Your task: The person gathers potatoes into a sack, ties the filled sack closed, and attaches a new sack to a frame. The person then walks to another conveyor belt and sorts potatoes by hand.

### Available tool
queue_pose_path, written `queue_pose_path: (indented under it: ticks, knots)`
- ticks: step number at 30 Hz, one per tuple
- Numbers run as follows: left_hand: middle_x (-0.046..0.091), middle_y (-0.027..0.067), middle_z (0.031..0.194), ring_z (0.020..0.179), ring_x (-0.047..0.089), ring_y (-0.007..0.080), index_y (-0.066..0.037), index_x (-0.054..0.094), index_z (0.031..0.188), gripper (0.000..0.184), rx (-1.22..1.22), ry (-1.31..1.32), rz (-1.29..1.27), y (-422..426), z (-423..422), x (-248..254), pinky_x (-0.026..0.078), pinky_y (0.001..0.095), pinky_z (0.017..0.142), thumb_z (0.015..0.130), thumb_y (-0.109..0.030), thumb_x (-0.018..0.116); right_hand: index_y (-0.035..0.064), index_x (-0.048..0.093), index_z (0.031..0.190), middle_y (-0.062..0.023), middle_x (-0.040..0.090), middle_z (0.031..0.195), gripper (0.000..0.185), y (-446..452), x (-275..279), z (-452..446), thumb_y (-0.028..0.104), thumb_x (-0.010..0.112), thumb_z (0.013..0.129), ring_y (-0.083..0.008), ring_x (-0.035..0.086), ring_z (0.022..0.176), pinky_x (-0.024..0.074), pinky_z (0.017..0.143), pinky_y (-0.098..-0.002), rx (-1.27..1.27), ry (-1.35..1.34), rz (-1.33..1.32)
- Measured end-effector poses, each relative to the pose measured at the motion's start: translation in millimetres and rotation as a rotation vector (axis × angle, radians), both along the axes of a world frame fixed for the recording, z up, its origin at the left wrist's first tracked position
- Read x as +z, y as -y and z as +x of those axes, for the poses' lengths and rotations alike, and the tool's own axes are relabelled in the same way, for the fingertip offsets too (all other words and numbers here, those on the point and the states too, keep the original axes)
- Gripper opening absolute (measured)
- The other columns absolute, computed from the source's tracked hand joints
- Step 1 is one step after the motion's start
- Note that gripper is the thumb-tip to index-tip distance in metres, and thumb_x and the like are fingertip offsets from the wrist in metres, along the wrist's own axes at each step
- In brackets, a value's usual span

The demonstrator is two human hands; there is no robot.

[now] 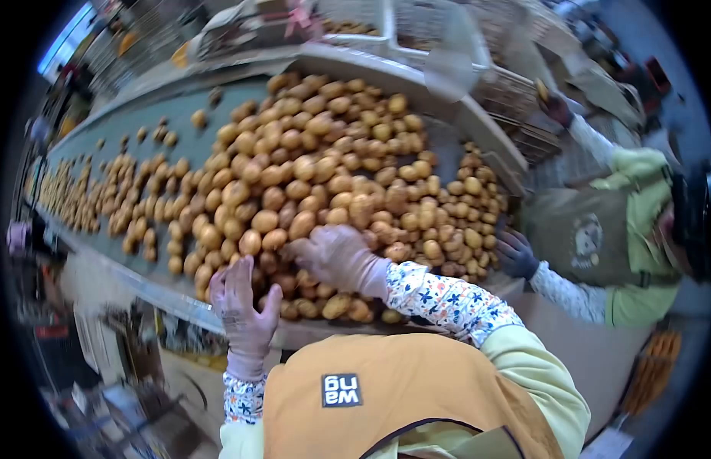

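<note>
A large heap of brown potatoes lies on a green conveyor belt. My left hand, in a light pinkish glove, is at the belt's near edge, fingers raised and thumb spread apart. It is beside the front of the heap and holds nothing. In a matching glove, my right hand reaches across the near side of the heap. Its fingers stretch leftward and touch potatoes, and their tips are partly lost among them. No potato is visibly gripped in it.
A co-worker in a dark apron stands at the right end, one gloved hand by the potatoes and the other raised with a potato. White crates stand behind the belt's raised side board. More potatoes spread leftward along the belt.
</note>
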State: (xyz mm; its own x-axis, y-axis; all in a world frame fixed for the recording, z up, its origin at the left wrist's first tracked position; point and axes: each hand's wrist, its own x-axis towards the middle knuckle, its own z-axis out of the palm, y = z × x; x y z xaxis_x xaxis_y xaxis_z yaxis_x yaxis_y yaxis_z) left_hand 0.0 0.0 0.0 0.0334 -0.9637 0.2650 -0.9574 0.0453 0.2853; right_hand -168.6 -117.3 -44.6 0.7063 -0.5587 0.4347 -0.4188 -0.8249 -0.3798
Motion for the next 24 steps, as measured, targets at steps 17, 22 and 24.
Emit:
queue_pose_path:
  ticks: [17, 22, 24]
  knots:
    - [0.06, 0.0118, 0.106, 0.101, 0.055, 0.026, -0.002, 0.059, 0.104, 0.036, -0.605, -0.691, 0.139, 28, -57, 45, 0.033, 0.0364, 0.096, 0.071, -0.016, 0.065, 0.0186, 0.045, 0.125, -0.0134, 0.046, 0.126, 0.053, 58, 33, -40, 0.049, 0.048, 0.081, -0.0252, 0.037, 0.122, 0.0237, 0.101, -0.0447, -0.318, -0.242, 0.035]
    - [0.061, 0.0094, 0.103, 0.104, 0.053, 0.0268, -0.002, 0.06, 0.104, 0.031, -0.028, -0.503, -0.23, -10, -4, 74, 0.03, 0.0399, 0.099, 0.073, -0.006, 0.06, 0.0179, 0.046, 0.123, -0.0104, 0.042, 0.13, 0.046, 107, 21, -95, 0.04, 0.047, 0.083, -0.0246, 0.04, 0.12, 0.0286, 0.097, -0.042, -0.482, -0.497, 0.076]
    - [0.054, 0.0083, 0.116, 0.115, 0.044, 0.0267, -0.005, 0.052, 0.117, 0.045, 0.094, -0.302, -0.124, -12, 10, 75, 0.023, 0.0425, 0.103, 0.075, -0.018, 0.063, 0.01, 0.046, 0.122, -0.0097, 0.047, 0.123, 0.045, 99, 1, -92, 0.03, 0.052, 0.082, -0.0236, 0.041, 0.117, 0.0289, 0.098, -0.0433, -0.77, -0.194, -0.03]
